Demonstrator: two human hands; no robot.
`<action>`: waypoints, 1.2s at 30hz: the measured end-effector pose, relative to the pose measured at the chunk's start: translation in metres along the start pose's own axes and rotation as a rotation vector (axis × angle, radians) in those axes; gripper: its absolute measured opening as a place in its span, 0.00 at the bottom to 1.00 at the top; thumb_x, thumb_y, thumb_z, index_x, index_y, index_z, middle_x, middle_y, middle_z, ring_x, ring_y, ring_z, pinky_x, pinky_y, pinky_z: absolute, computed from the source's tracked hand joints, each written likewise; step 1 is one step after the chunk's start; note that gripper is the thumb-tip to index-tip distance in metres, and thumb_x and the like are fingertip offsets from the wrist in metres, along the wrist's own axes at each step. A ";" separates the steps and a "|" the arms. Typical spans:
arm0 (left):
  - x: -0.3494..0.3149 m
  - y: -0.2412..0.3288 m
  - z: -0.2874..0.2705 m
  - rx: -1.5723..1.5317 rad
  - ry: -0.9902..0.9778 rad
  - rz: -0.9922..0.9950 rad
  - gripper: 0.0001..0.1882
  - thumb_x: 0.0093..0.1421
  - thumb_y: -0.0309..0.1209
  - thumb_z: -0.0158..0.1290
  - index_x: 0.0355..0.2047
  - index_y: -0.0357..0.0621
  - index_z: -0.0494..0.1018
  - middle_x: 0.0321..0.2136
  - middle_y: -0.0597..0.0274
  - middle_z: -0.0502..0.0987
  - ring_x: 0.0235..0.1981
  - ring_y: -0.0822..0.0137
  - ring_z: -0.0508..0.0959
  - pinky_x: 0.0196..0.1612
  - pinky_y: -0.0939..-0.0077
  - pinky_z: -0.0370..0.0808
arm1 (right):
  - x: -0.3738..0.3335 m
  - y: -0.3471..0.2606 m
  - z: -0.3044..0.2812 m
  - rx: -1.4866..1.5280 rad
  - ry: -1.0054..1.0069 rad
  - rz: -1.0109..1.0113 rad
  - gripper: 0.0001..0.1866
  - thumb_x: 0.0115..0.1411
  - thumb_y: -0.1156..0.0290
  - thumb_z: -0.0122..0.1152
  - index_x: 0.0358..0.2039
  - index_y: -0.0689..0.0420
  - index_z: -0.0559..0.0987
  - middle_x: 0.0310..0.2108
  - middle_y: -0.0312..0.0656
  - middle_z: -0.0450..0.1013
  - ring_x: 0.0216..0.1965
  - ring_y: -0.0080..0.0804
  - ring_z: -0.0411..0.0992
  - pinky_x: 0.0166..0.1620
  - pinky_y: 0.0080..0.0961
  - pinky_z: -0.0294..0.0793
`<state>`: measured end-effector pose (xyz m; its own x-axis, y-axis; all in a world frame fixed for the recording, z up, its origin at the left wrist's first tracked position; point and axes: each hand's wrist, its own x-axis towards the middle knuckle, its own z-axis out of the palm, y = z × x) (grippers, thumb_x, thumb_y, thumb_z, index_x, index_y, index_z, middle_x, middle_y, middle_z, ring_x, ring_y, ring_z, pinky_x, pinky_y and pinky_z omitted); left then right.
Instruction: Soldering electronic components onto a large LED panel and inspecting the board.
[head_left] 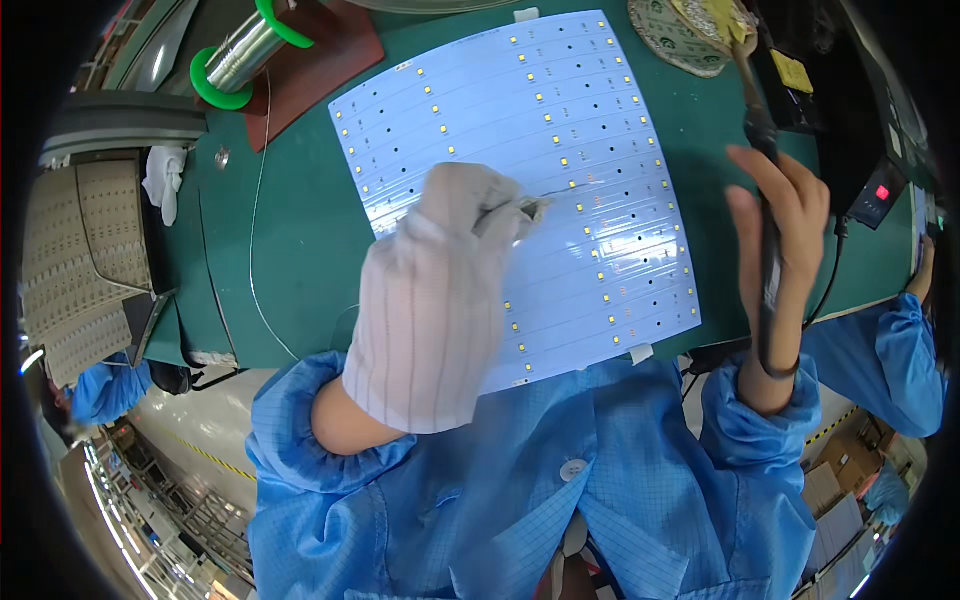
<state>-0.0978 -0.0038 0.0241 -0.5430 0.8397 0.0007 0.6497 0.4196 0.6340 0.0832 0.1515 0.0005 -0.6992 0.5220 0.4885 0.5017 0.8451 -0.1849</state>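
Observation:
A white LED panel (480,110), printed with rows of small yellow LEDs, lies on the green work mat. Above its middle is my left hand (440,280), in a white striped glove, with its fingers pinched together. From the pinch a thin solder wire (555,192) sticks out to the right, over the LED rows. My bare right hand (788,215) grips a black soldering iron (760,130) to the right of the panel. The iron points away from me, its far end at a yellow sponge on a round dish (680,40); the exact tip contact is hard to make out.
A solder spool (245,60) with green rims stands on a red-brown base (325,80) at back left, its wire trailing across the mat (300,220). A black box with a red switch (875,195) sits at far right. Component trays (85,250) are at far left; another person's blue sleeve (880,365) shows at right.

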 end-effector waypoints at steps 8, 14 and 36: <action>0.004 0.004 0.014 0.395 -0.066 0.365 0.10 0.48 0.28 0.54 0.32 0.43 0.72 0.24 0.56 0.70 0.24 0.57 0.70 0.32 0.67 0.68 | -0.034 -0.013 -0.023 0.866 0.049 0.174 0.15 0.57 0.67 0.55 0.40 0.64 0.67 0.27 0.45 0.67 0.26 0.27 0.66 0.32 0.21 0.65; 0.013 -0.001 0.017 0.386 -0.078 0.366 0.09 0.47 0.28 0.53 0.30 0.41 0.71 0.20 0.56 0.67 0.21 0.58 0.68 0.27 0.66 0.65 | -0.043 -0.027 -0.020 1.026 -0.051 0.321 0.15 0.59 0.62 0.51 0.36 0.61 0.67 0.23 0.43 0.64 0.22 0.21 0.61 0.26 0.17 0.60; 0.012 0.001 0.023 0.596 -0.060 0.381 0.10 0.44 0.27 0.52 0.29 0.39 0.70 0.22 0.54 0.68 0.22 0.57 0.68 0.27 0.65 0.67 | -0.038 -0.013 -0.009 1.022 -0.050 0.156 0.11 0.52 0.73 0.58 0.33 0.65 0.70 0.21 0.43 0.68 0.21 0.26 0.63 0.24 0.21 0.60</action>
<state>-0.0913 0.0143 0.0073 -0.2005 0.9760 0.0846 0.9785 0.1951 0.0671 0.1079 0.1198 -0.0083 -0.6955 0.6187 0.3655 -0.0671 0.4504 -0.8903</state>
